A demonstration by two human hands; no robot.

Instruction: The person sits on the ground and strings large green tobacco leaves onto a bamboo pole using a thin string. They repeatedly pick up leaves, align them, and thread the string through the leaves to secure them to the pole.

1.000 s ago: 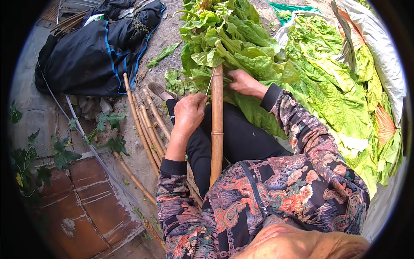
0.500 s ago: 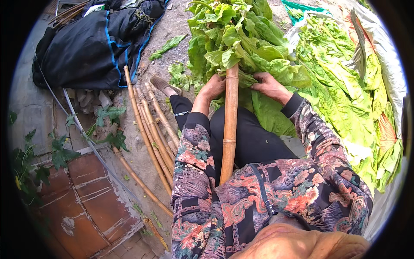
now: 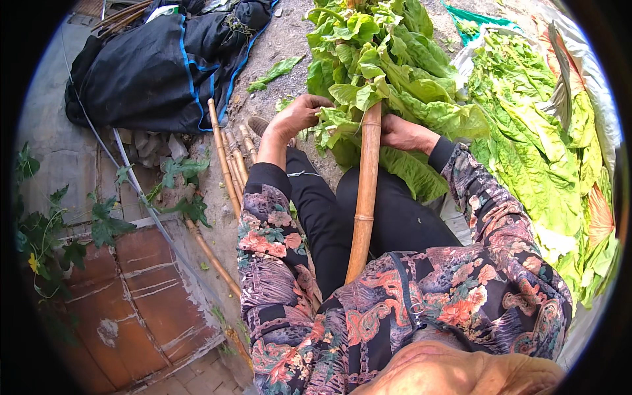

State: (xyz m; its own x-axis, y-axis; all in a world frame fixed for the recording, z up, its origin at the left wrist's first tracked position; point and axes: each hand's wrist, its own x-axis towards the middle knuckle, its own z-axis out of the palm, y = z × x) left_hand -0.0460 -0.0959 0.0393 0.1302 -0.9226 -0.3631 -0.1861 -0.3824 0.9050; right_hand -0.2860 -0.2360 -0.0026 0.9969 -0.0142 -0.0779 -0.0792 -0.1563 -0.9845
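Green tobacco leaves [image 3: 395, 72] heap on the dirt ground [image 3: 283, 46] at the far end of a bamboo pole [image 3: 363, 197] lying across the lap, left hand [image 3: 297, 115] fingers clenched on leaves, right hand [image 3: 403, 133] fingers grasping leaves beside the pole.

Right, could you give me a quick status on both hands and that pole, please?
Left hand gripping green leaves left of the bamboo pole. Right hand on the leaves right of it. Pole lies along the lap, nothing across it.

Bare dirt ground [image 3: 280, 43] carries spare bamboo poles [image 3: 227, 155], a black tarp [image 3: 151, 72], and spread green leaves [image 3: 526, 158], perhaps tobacco.
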